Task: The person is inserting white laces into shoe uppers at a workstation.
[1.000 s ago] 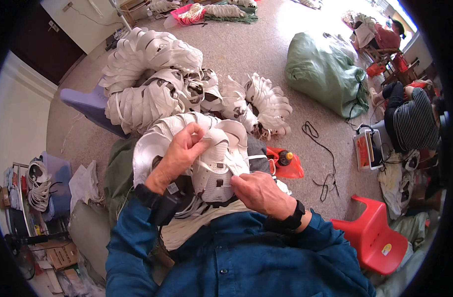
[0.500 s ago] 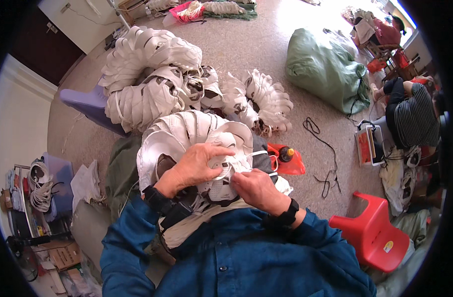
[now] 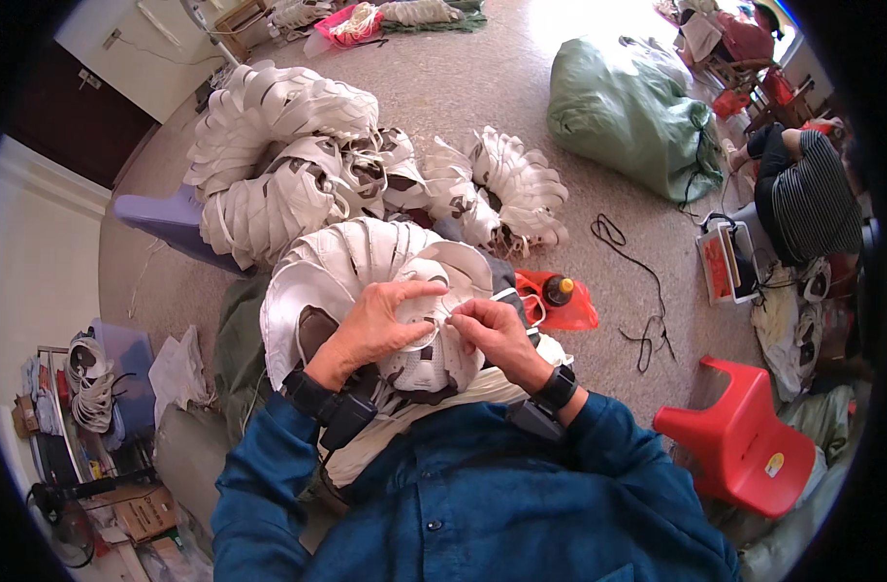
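On my lap lies a white shoe upper (image 3: 426, 367) with small perforations and dark trim, at the near end of a fanned stack of similar white uppers (image 3: 351, 242). My left hand (image 3: 375, 325) rests on this upper, index finger and thumb curved apart around its lacing area; the other fingers are mostly hidden. At the eyelets, my right hand (image 3: 497, 335) pinches a white shoelace (image 3: 444, 316) between thumb and index finger. The fingertips of both hands are close together but apart. Beneath the stack, a bundle of cream laces (image 3: 375, 451) lies across my lap.
Beyond are more stacked uppers (image 3: 278, 184) by a purple chair (image 3: 167, 221). To the right sit a red bag (image 3: 577, 308) with a dark bottle (image 3: 558, 290), a black cord (image 3: 657, 291), a red chair (image 3: 739, 441) and a green sack (image 3: 628, 121). Other people sit far right.
My right hand has moved up from beside the toe to the eyelets, nearer my left fingertips. The lace stretched toward the upper right has dropped away. My left hand keeps its curved pose.
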A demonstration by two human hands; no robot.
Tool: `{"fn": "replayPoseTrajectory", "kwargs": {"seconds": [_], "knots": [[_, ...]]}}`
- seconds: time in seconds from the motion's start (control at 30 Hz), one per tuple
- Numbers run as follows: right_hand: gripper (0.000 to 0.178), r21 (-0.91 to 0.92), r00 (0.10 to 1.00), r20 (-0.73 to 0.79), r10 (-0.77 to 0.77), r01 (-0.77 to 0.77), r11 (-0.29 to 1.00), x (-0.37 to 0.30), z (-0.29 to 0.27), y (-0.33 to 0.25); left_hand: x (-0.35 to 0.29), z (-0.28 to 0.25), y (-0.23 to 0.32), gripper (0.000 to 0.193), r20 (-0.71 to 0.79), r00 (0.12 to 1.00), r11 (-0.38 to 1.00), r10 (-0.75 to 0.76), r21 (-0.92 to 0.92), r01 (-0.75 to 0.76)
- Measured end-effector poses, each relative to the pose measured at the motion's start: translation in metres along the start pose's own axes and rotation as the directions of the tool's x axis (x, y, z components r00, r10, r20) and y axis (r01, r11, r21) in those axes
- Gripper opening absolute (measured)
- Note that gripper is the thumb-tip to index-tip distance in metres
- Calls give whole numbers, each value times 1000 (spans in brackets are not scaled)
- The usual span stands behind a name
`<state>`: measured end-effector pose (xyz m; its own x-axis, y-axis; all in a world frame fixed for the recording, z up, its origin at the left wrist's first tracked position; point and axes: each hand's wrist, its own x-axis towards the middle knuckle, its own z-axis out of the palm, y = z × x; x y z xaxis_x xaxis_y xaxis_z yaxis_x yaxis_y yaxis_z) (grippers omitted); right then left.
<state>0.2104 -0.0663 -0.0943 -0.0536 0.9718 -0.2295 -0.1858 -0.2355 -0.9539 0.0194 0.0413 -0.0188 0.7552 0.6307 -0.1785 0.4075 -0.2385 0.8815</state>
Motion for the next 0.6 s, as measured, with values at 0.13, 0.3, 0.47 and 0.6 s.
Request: {"fn": "replayPoseTrajectory", "kwargs": {"seconds": [0.13,0.3,0.47,0.6], "knots": [[20,144,999,-24,49,-45,989,-5,-2,-4,0,-1,-4,48,11,1000,997,-18,-73,18],[20,44,999,-28,-24,25,999,-7,4,-12,-5,-5,-2,48,-26,1000,980,5,-196,-10],[17,92,999,-32,17,-14,996,-8,6,-18,-5,-3,-3,46,-35,999,961,-20,-276,10],[15,36,998,-24,-65,66,997,-5,7,-9,-4,-1,-7,44,-48,998,954,-32,-299,16]]}}
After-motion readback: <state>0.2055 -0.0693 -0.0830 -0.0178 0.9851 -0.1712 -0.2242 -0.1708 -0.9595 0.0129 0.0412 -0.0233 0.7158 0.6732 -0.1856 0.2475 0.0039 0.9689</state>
